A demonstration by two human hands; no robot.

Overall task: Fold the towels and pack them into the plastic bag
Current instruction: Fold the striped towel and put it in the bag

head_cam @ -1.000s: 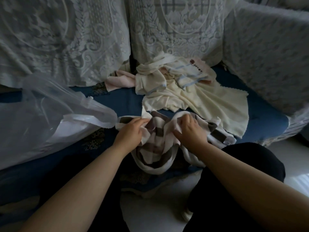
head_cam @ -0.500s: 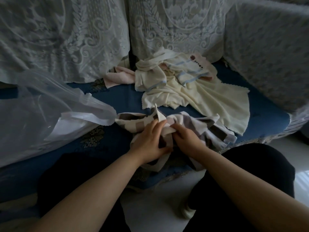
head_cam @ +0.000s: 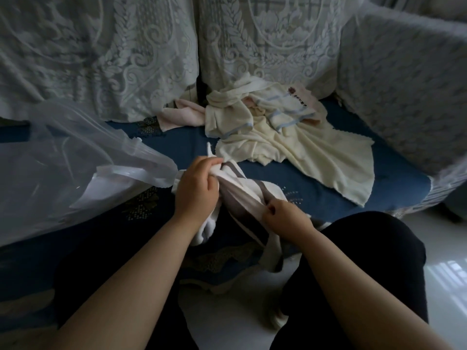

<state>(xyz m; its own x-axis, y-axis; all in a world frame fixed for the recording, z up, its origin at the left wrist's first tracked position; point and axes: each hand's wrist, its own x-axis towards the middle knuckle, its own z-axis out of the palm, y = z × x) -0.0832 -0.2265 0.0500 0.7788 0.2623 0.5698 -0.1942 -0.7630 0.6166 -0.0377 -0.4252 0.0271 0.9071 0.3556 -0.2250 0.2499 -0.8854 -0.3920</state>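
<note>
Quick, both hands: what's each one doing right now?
Left hand: closed, gripping the striped towel.
Right hand: closed, pinching the same striped towel.

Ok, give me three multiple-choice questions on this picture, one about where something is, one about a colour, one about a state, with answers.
1. Where does the plastic bag lie?
A. On the person's left
B. On the person's right
C. On the floor

2. What colours is the striped towel?
A. Red and blue
B. White and grey-brown
C. Green and yellow

3. What state is the striped towel in?
A. Folded flat
B. Packed in the bag
C. Bunched between both hands

Answers: 1 A, it lies on the blue seat cover beside the left hand. 2 B, its bands show. 3 C, the left hand and right hand grip it.
</note>
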